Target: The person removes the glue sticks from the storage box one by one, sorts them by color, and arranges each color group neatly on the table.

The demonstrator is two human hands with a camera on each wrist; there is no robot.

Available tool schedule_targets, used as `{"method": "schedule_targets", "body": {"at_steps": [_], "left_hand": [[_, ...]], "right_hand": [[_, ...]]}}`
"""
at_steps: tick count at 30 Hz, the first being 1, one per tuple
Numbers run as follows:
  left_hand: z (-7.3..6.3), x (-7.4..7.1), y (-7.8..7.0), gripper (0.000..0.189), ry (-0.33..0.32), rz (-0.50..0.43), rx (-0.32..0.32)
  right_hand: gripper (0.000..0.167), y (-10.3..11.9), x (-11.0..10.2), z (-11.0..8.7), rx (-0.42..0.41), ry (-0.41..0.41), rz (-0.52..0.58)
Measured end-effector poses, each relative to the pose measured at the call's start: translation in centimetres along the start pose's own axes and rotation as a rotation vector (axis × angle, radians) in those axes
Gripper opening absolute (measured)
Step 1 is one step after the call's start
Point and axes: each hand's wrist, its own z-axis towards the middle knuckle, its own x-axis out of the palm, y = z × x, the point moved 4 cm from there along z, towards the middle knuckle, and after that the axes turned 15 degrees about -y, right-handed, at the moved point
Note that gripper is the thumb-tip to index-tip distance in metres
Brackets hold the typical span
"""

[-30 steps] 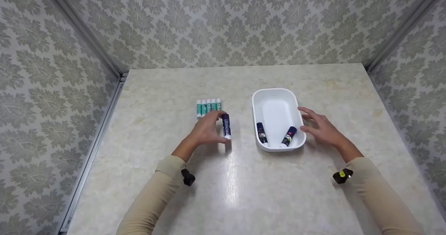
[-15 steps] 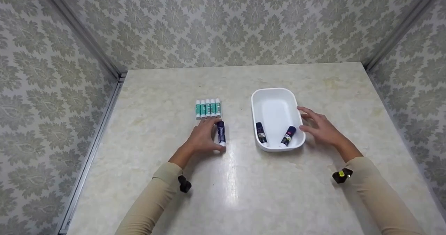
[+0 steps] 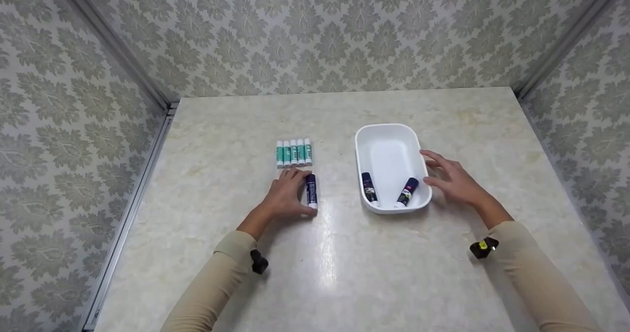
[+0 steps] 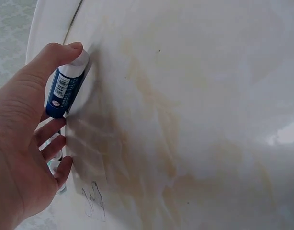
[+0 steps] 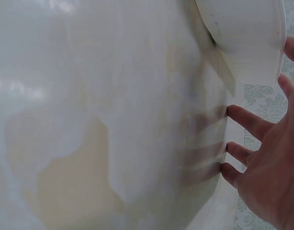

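Thumb and fingers of my left hand (image 3: 285, 194) pinch a navy glue stick (image 3: 311, 192) by its two ends. In the left wrist view the thumb presses the white end of this glue stick (image 4: 65, 93), which lies close over the tabletop. Just beyond that hand is a row of several green-and-white glue sticks (image 3: 294, 153), side by side. My right hand (image 3: 457, 182) has its relaxed fingers spread at the right side of a white plastic tub (image 3: 387, 125). The right wrist view shows the thumb at the tub's wall (image 5: 247, 43) and the other fingertips down by the table.
Inside the tub, near its front end, lie two more navy glue sticks, one along the left wall (image 3: 369, 188) and one tilted at the right (image 3: 407, 192). Patterned walls (image 3: 334, 37) close off the back and both sides of the pale marbled table (image 3: 236, 125).
My left hand has brought the navy glue stick slightly left and toward me, so the green row shows fully. During the last half second it barely moves. My right hand and the tub stay put.
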Motion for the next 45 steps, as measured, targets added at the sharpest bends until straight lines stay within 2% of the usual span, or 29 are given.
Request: {"method": "schedule_targets", "body": {"at_steps": [10,17,28,32,35,45], "left_hand": [[-0.1,0.0,0.0,0.114,0.006,-0.012,-0.010],[-0.3,0.1,0.1,0.115,-0.009,-0.027,-0.007],[0.2,-0.7,-0.8,0.118,-0.028,-0.054,-0.014],[0.4,-0.7,-0.9,0.117,-0.027,-0.047,-0.006],[0.7,-0.8,-1.2,0.115,-0.040,-0.059,0.018],[1.5,-1.2,-3.5,0.112,-0.047,-0.104,0.108]], "right_hand": [[0.074,-0.1,0.0,-0.1,0.032,0.010,-0.016],[0.073,-0.3,0.0,-0.1,0.002,0.003,-0.009],[0.075,-0.2,-0.1,-0.1,0.036,0.014,-0.021],[0.074,-0.1,0.0,0.0,0.002,0.007,-0.012],[0.072,-0.1,0.0,0.1,-0.021,-0.002,-0.003],[0.072,0.0,-0.1,-0.1,0.005,-0.006,-0.016]]}}
